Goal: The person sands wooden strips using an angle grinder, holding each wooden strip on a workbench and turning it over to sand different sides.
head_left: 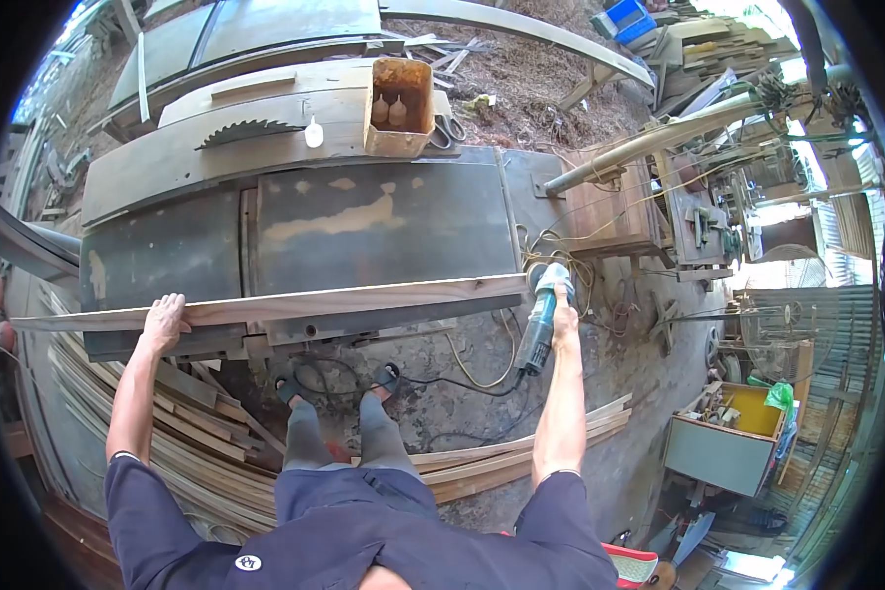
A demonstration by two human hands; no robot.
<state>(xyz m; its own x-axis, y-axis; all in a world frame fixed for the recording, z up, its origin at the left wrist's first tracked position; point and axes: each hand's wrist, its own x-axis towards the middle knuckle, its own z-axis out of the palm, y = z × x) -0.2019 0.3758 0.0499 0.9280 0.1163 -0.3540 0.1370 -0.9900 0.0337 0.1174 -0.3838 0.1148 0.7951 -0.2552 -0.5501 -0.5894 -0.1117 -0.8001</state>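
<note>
A long, narrow wooden board (pixel 354 303) lies along the near edge of the dark metal saw table (pixel 442 226), its left end reaching past the table. My left hand (pixel 167 323) grips the board left of its middle, fingers over the far edge. In my right hand (pixel 565 317) is a teal angle grinder (pixel 540 323), held with its head at the board's right end. Whether the disc touches the wood I cannot tell. From the grinder's rear, a dark power cord (pixel 462 384) runs down to the floor.
Behind the metal table, a circular saw blade (pixel 246 132), a white bottle (pixel 314 132) and a rusty box (pixel 403 143) with bottles sit on a plank. Long wooden strips (pixel 197 447) are stacked beside my legs. At right stands a cabinet (pixel 718 454); yellow cords (pixel 585 251) hang near the grinder.
</note>
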